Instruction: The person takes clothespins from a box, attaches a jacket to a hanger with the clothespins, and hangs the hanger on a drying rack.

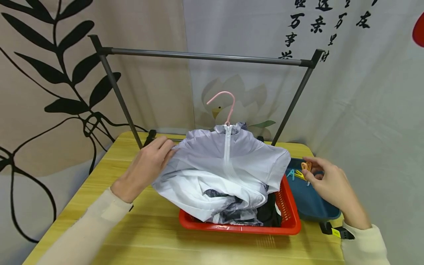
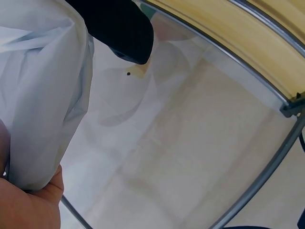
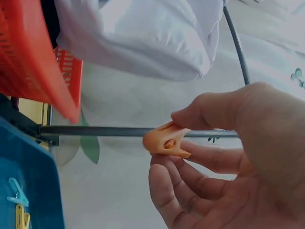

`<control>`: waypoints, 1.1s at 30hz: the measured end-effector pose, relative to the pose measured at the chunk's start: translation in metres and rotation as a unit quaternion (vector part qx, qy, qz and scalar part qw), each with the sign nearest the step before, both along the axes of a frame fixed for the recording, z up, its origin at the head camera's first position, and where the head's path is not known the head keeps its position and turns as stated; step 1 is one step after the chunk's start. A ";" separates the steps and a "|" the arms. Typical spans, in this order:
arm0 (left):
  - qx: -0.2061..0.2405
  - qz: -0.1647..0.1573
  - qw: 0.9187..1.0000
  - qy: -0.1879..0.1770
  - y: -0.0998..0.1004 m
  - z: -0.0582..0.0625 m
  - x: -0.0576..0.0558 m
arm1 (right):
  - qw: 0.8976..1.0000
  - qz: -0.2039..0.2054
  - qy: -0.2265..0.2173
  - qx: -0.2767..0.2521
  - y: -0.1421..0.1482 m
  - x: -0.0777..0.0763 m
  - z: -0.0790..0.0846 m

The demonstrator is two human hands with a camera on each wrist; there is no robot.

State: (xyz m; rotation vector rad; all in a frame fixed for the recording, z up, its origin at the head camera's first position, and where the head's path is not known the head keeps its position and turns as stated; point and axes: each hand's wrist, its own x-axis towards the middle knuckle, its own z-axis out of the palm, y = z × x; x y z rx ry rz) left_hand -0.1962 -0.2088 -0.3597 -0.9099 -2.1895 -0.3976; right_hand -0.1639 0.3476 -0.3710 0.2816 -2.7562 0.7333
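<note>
A pale lavender and white zip-up jacket (image 1: 212,158) hangs on a pink hanger (image 1: 230,106), its lower part bunched over a red basket (image 1: 238,229). With fingers curled round the shoulder end of the jacket at the left, my left hand (image 1: 149,163) grips the fabric. Over the blue tray, my right hand (image 1: 331,182) pinches an orange clothespin (image 3: 167,140) between thumb and fingers. Inside the blue tray (image 1: 318,206) lie a light blue clothespin (image 3: 17,192) and a yellow clothespin (image 3: 21,217).
Behind the jacket stands a dark metal clothes rack (image 1: 205,56) with a horizontal bar. Dark clothing (image 1: 269,211) lies in the red basket. Everything stands on a yellow wooden table (image 1: 149,235), with a printed curtain (image 1: 159,95) at the back.
</note>
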 end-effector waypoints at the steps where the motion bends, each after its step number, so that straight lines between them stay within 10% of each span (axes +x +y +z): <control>1: -0.001 0.001 1.000 -0.001 0.000 0.000 0.000 | 1.000 0.001 0.007 0.002 -0.002 0.002 0.002; 33: -0.013 0.002 1.000 -0.004 0.004 0.002 0.003 | 0.965 0.205 0.129 -0.099 -0.088 0.013 0.061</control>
